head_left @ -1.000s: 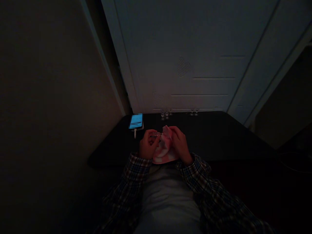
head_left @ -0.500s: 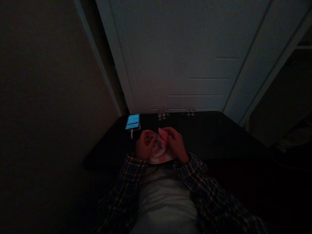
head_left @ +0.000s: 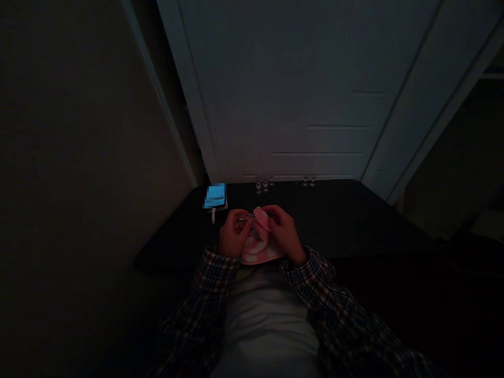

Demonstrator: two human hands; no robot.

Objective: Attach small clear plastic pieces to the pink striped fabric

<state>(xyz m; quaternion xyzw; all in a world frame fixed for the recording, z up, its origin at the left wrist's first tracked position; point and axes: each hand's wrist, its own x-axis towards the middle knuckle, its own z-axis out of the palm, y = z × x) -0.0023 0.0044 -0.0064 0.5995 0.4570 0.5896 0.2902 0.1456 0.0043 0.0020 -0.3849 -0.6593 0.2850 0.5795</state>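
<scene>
Above dark table [head_left: 346, 220]; left hand [head_left: 233, 236] grips half-hidden clear object [head_left: 245, 217]; right hand [head_left: 287, 234] pinches pink cloth [head_left: 260, 247]

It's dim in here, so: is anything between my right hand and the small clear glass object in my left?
Yes: the pink-and-white patterned cloth. Your right hand pinches it, and part of it rises between that hand and the glass object in your left hand. Nothing else visible does.

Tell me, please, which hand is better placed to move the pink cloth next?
Probably the right hand: it pinches the raised part of the pink cloth, while the left hand holds a small clear object.
</scene>
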